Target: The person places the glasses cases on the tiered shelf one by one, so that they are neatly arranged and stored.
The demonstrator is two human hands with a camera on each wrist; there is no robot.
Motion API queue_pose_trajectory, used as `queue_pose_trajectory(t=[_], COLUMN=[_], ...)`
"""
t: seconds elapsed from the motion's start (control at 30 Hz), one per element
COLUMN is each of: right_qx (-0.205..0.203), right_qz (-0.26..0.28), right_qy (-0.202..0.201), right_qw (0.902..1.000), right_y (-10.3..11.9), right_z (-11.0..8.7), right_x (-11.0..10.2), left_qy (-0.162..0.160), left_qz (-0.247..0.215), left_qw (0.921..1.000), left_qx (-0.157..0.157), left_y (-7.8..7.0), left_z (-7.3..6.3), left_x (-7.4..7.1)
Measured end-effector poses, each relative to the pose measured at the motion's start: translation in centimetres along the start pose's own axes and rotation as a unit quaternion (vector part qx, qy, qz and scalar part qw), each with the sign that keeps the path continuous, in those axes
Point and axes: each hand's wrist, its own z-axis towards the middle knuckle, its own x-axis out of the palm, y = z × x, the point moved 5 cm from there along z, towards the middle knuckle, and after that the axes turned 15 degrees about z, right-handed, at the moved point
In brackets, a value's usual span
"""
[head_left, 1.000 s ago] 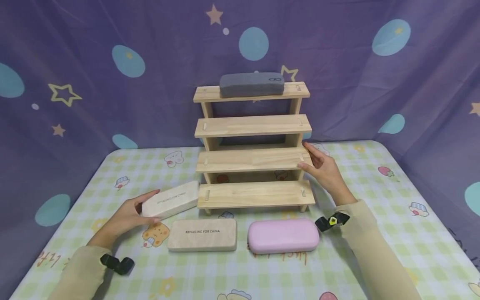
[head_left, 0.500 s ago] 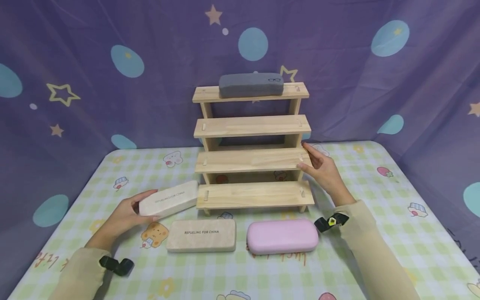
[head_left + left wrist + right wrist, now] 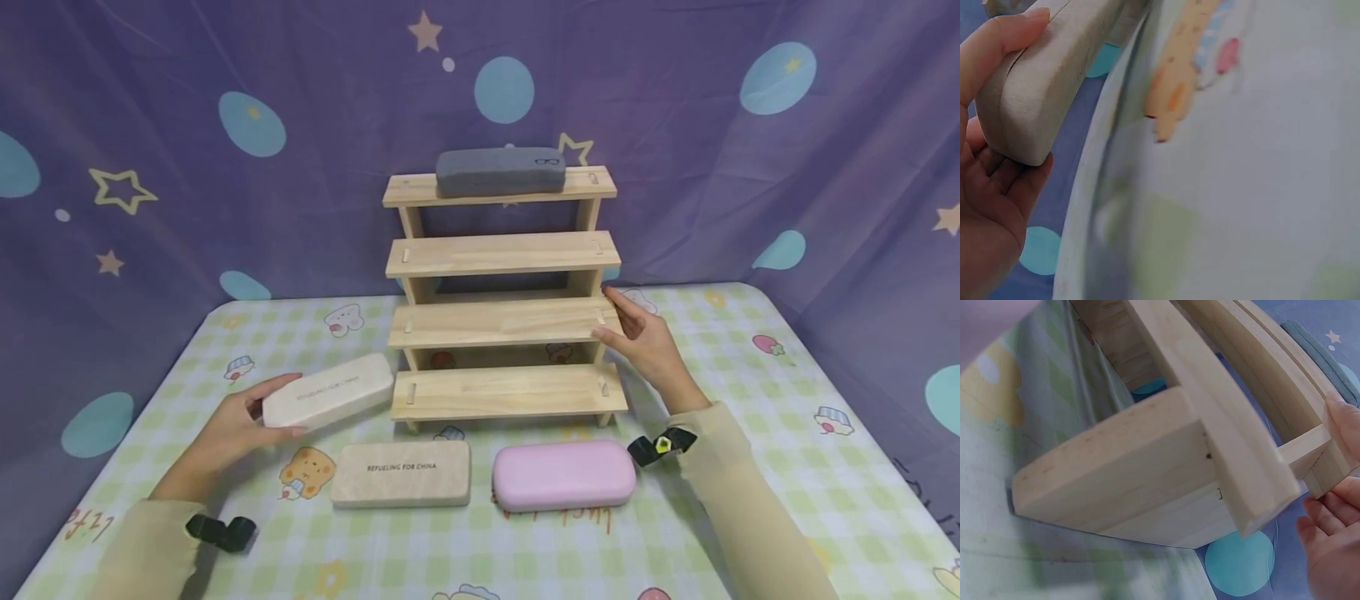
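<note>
In the head view, my left hand [image 3: 225, 437] grips the left end of a pale beige glasses case [image 3: 326, 402] with printed lettering. Its thumb lies along the near side, fingers on the far side. The case slants up to the right, its far end close to the lowest step of a wooden tiered rack [image 3: 502, 392]. In the left wrist view the case [image 3: 1054, 81] shows a seam along its side. My right hand [image 3: 652, 346] holds the right end of the rack's second-lowest step, thumb on top; the right wrist view shows its fingers [image 3: 1325, 522] under the board.
A grey glasses case [image 3: 501, 172] lies on the rack's top step. In front of the rack are a beige case [image 3: 402, 483] marked "REFUELING FOR CHINA" and a pink case [image 3: 564, 477]. Behind the checked tablecloth [image 3: 420, 558] hangs a purple curtain [image 3: 315, 217].
My left hand has drawn slightly left with its beige glasses case, whose far end has risen a little. The right hand keeps its place on the rack.
</note>
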Motion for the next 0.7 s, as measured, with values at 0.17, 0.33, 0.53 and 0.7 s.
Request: queue_pose_trajectory(t=[0.17, 0.33, 0.53, 0.7], right_qx=[-0.003, -0.006, -0.004, -0.002], right_qz=[0.004, 0.005, 0.008, 0.004], right_qy=[0.001, 0.001, 0.002, -0.002], right_qw=[1.0000, 1.0000, 1.0000, 1.0000], right_y=[0.1, 0.0, -0.1, -0.1], right_z=[0.0, 0.1, 0.1, 0.0], right_x=[0.1, 0.0, 0.1, 0.0], left_qy=[-0.004, -0.009, -0.020, -0.022], left_qz=[-0.004, -0.007, -0.010, -0.020], left_qw=[1.0000, 0.9999, 0.9997, 0.9993], left_qx=[0.001, -0.003, 0.007, 0.022], left_y=[-0.6, -0.9, -1.9, -3.1], left_z=[0.0, 0.0, 0.0, 0.3], left_x=[-1.5, -2.9, -4.5, -5.5])
